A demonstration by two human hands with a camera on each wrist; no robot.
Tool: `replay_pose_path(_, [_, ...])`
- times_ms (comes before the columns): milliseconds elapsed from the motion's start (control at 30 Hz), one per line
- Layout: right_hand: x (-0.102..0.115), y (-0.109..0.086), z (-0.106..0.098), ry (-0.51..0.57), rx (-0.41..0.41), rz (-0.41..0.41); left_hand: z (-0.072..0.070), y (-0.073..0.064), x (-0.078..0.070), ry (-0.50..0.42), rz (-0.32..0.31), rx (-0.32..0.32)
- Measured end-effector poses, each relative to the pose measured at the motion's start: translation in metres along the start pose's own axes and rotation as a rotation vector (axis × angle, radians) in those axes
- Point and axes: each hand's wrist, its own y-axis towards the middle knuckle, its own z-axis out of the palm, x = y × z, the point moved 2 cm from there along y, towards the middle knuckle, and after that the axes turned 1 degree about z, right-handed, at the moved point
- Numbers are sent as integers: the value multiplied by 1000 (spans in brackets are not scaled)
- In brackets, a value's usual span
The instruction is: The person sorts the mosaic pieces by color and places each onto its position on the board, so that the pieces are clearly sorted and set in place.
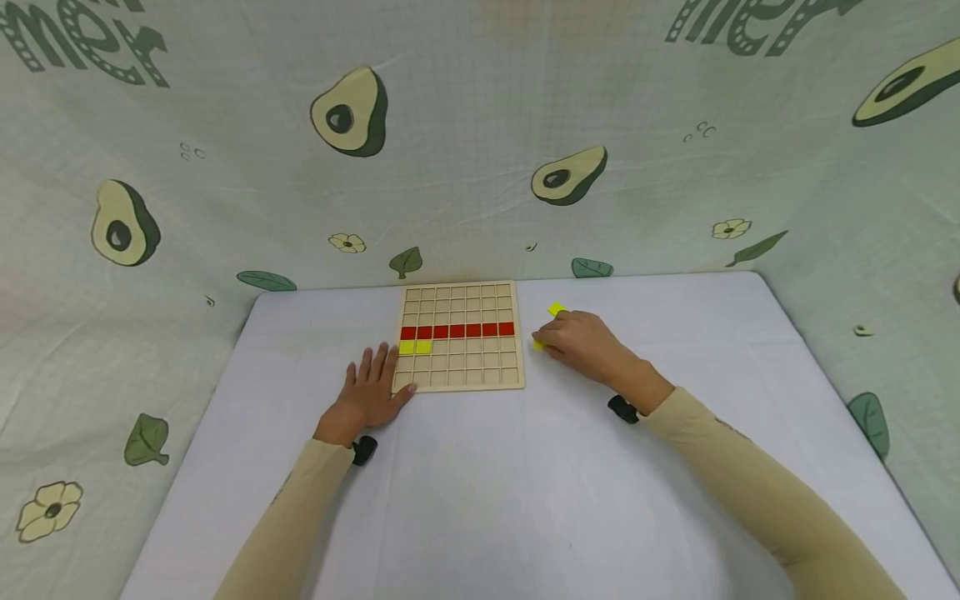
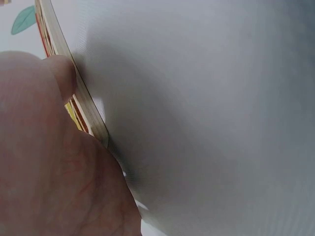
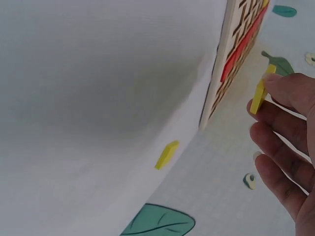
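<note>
A square wooden grid board lies on the table, with a full row of red tiles across it and two yellow tiles at the left of the row below. My left hand rests spread at the board's lower left corner, its thumb on the near edge. In the right wrist view, my right hand pinches a yellow tile between thumb and index finger, just right of the board. Another yellow tile lies on the table beyond that hand.
The white-covered table ends at the back against a hanging cloth printed with avocados and leaves. Dark wrist straps show at both sleeves.
</note>
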Motion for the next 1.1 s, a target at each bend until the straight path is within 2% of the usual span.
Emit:
replay_pose_path(400, [23,28,3,48,-52,-70,-1,-1,0,-12,0,-12])
replay_pose_path(533, [31,38,7,55,-48,-92,-2,-5,-3,-9,-8,-14])
replay_pose_path(1100, [60,75,19,31,-30,-145,-4,-5,-5,-7,-11,-9])
